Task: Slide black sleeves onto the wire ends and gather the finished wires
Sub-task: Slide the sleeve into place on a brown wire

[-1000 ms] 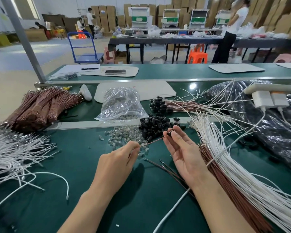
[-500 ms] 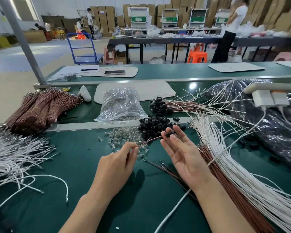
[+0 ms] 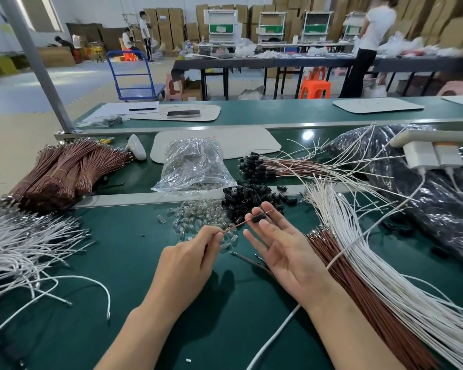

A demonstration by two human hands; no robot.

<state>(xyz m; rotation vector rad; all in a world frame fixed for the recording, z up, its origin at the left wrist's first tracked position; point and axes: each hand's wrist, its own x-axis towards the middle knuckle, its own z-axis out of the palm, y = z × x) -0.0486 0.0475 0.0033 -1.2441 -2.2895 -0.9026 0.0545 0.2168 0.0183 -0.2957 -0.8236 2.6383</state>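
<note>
I am pinching a thin brown wire point(image 3: 235, 227) in the curled fingertips of my left hand point(image 3: 187, 265) at mid-frame. A black sleeve point(image 3: 257, 218) is sitting on that wire, resting across the straight, spread fingers of my right hand point(image 3: 286, 249), which I am holding palm up. Just above, the heap of loose sleeves point(image 3: 247, 197) is lying on the green table point(image 3: 134, 236) — and the finished wires point(image 3: 255, 166) are lying beyond it, right of centre.

Sleeve pile point(image 3: 251, 198) lies left of wires point(image 3: 358, 249) (bag point(image 3: 195, 166) behind).

Left hand point(image 3: 187, 260) in a pinch, right hand point(image 3: 285, 253) palm-up (fingers straight)
</note>
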